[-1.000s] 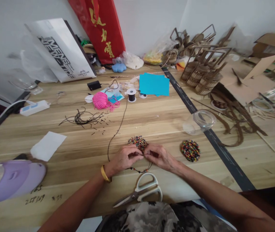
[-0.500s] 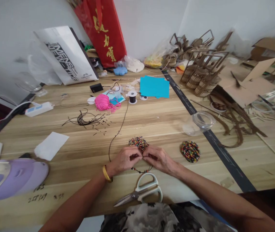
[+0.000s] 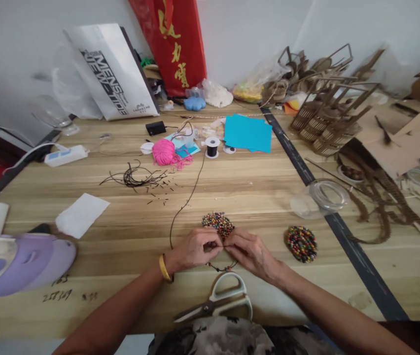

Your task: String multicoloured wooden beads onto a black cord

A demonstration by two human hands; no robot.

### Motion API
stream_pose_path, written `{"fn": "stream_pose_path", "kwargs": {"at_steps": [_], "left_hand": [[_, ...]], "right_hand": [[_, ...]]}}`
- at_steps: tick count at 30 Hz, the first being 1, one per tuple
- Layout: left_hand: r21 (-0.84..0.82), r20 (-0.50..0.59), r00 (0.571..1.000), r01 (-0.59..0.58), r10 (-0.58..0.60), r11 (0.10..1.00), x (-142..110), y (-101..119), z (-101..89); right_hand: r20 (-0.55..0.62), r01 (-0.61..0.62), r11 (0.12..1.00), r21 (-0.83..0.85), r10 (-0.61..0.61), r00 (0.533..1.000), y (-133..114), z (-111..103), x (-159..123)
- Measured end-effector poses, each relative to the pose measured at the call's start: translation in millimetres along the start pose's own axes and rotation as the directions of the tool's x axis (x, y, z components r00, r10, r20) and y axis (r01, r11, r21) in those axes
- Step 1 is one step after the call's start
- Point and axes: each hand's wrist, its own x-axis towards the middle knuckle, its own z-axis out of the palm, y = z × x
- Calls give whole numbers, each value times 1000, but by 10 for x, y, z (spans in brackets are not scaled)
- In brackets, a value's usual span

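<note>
My left hand (image 3: 195,248) and my right hand (image 3: 249,252) meet fingertip to fingertip near the table's front edge, both pinched on a thin dark cord (image 3: 188,199) with a few beads strung on it. The beaded stretch (image 3: 222,268) sags below my hands. The cord runs back to a black spool (image 3: 212,147). A heap of coloured beads (image 3: 218,223) lies just beyond my fingers. A second heap of beads (image 3: 301,243) lies to the right. A yellow bangle sits on my left wrist.
White-handled scissors (image 3: 220,301) lie by the table edge. A clear jar (image 3: 317,198) lies on its side at right. Pink yarn (image 3: 163,152), cord scraps (image 3: 136,177), blue paper (image 3: 248,133), a white napkin (image 3: 81,215) and a purple device (image 3: 17,264) are spread about. Cardboard models (image 3: 324,118) fill the back right.
My hands stay pinched together on the cord at the same spot. The view has shifted slightly to the left and down.
</note>
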Motion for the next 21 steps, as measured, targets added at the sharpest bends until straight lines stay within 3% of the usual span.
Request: {"fn": "stream_pose_path", "kwargs": {"at_steps": [2, 5, 10, 12, 14, 18, 21], "left_hand": [[-51, -7, 1000, 1, -1, 999, 0, -10, -8], [-151, -112, 993, 29, -46, 988, 11, -51, -60], [-223, -331, 901, 213, -280, 951, 51, -164, -252], [-200, -322, 879, 299, -351, 933, 61, -201, -332], [-145, -275, 884, 352, -379, 925, 63, -225, -394], [-40, -168, 907, 385, -386, 922, 49, -253, -450], [11, -146, 910, 395, -389, 919, 47, -268, -440]], "right_hand": [[1, -6, 1000, 11, 6, 1000, -5, -7, -3], [-3, -41, 999, 36, 42, 999, -15, -40, 2], [-25, -114, 986, 123, 118, 993, -12, -100, 25], [-19, -148, 978, 145, 153, 988, -9, -109, 31], [2, -166, 973, 163, 168, 986, -8, -110, 33], [64, -185, 966, 180, 176, 982, -12, -109, 33], [107, -218, 961, 173, 201, 974, -11, -119, 33]]}}
